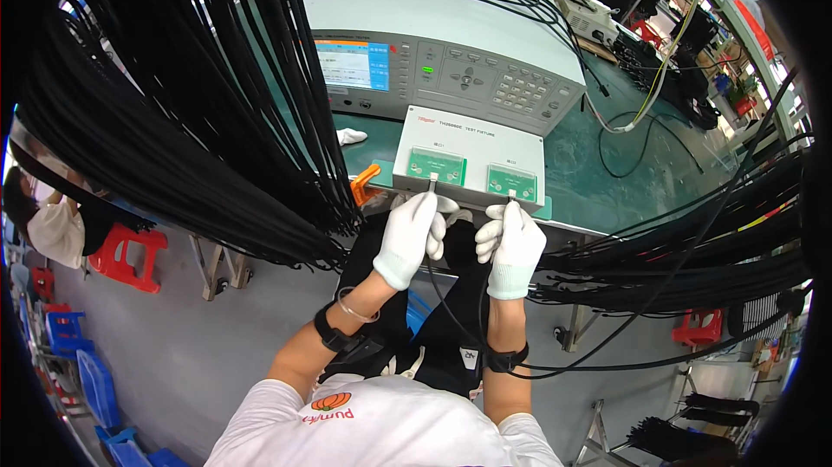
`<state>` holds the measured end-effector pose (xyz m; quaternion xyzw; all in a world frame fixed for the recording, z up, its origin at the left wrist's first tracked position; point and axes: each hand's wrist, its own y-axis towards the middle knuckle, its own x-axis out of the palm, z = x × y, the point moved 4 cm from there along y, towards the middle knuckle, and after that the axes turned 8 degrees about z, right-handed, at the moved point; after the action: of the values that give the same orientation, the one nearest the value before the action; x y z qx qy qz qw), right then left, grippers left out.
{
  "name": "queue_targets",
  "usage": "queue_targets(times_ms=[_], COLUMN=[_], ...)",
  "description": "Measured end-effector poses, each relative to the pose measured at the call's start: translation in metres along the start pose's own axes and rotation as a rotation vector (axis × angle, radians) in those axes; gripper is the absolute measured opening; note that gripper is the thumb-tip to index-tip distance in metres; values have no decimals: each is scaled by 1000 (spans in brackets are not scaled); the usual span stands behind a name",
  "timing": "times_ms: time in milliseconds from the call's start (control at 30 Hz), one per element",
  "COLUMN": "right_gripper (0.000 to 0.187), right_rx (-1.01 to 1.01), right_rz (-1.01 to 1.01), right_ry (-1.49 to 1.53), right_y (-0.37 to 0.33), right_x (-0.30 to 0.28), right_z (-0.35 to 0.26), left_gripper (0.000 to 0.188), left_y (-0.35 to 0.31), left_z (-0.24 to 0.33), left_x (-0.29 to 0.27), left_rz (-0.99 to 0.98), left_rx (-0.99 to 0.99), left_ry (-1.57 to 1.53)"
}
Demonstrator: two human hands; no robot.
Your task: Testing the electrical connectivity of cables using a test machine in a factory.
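Note:
My left hand, in a white glove, pinches one plug end of a black cable at the left green board of a white test fixture. Its gloved fingers are closed on the connector, which meets the socket at the board's front edge. My right hand, gloved too, grips another cable connector at the right green board. Black cable hangs below both hands and loops off to the right past my right wrist. How deep the plugs sit, I cannot tell.
Behind the fixture stands a grey bench tester with a lit screen, more cables lying on top. A thick bundle of black cables hangs at the left, another bundle at the right. An orange clamp grips the green table's edge.

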<state>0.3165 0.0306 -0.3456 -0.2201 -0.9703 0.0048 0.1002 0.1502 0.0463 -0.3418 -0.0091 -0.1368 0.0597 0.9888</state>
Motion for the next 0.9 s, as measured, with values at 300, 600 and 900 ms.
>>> queue_targets(times_ms=[300,600,900], right_gripper=[23,49,31], right_rx=[-909,-1017,-1000], right_rz=[440,601,-336], right_ry=[-552,-664,-153], right_y=[-57,-76,-92], right_x=[-73,-48,143], right_z=[-138,-197,-209], left_gripper=[75,69,51], left_y=[-109,-96,-83], left_z=[-10,-47,47], left_x=[40,78,-17], left_rz=[-827,-818,-322], left_rx=[761,863,1074], left_ry=[858,697,646])
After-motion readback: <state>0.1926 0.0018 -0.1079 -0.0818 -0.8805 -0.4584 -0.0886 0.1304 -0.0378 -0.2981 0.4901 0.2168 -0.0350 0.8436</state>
